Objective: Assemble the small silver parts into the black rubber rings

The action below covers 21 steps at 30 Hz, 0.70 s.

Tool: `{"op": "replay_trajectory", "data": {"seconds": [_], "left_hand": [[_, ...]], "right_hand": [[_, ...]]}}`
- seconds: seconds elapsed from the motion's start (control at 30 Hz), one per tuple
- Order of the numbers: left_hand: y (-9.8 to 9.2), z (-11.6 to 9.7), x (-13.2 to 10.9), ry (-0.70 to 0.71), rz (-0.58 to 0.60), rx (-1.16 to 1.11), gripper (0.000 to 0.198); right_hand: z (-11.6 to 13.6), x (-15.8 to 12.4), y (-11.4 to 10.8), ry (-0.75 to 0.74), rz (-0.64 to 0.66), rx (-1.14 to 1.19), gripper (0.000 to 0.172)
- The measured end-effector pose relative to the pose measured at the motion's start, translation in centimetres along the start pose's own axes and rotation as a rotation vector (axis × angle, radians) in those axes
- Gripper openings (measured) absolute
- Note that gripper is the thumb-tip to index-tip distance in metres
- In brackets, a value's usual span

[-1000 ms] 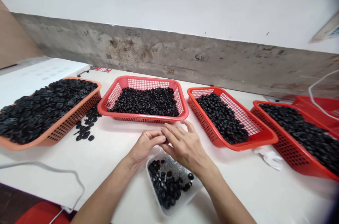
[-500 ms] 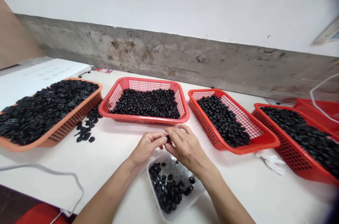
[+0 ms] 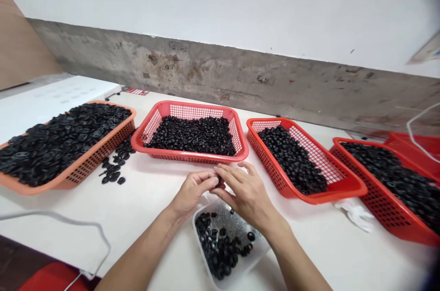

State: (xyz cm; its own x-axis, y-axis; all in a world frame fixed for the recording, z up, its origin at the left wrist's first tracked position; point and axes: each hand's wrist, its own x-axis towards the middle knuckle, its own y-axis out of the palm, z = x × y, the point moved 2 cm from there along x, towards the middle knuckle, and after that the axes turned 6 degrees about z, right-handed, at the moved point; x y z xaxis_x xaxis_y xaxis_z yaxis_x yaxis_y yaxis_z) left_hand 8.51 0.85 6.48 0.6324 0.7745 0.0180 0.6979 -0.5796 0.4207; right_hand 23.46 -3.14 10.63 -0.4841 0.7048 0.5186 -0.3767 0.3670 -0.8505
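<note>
We hold a black rubber ring [image 3: 218, 181] between the fingertips of both hands, just in front of the central red mesh basket [image 3: 189, 157]. The fingers partly hide the ring. Our left hand [image 3: 194, 190] is clenched, with its fingers curled inward, and our right hand [image 3: 245, 192] closes over the ring from the opposite side. Directly below the hands is a clear plastic tray [image 3: 248, 268], which contains loose black rubber rings [image 3: 215, 247] and a layer of small grey pieces [image 3: 228, 222], too small to identify.

The tray stands on a white table [image 3: 103, 194]. An orange plastic basket [image 3: 96, 158] to the left of the central basket is heaped with flat black rubber parts [image 3: 58, 144], and a small group of similar loose parts [image 3: 115, 165] lies on the table between these two baskets. To the right are a second red mesh basket [image 3: 354, 188] and a third red mesh basket [image 3: 378, 208], each holding black rubber rings. A crumpled white cloth [image 3: 355, 215] lies between them. A white cable [image 3: 58, 213] runs along the near left of the table.
</note>
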Motion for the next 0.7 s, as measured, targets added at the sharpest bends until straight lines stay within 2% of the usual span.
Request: {"op": "replay_trajectory", "data": {"seconds": [0.27, 0.47, 0.7], "left_hand": [[-0.3, 0.5, 0.1, -0.002, 0.021, 0.036, 0.024], [-0.4, 0.6, 0.0, -0.053, 0.101, 0.079, 0.026], [-0.6, 0.7, 0.2, -0.037, 0.082, 0.115, 0.029]], "right_hand": [[0.2, -0.1, 0.6, -0.029, -0.016, -0.063, 0.023], [0.1, 0.0, 0.0, -0.009, -0.074, -0.058, 0.020], [0.0, 0.0, 1.1, -0.078, -0.009, -0.040, 0.017]]}}
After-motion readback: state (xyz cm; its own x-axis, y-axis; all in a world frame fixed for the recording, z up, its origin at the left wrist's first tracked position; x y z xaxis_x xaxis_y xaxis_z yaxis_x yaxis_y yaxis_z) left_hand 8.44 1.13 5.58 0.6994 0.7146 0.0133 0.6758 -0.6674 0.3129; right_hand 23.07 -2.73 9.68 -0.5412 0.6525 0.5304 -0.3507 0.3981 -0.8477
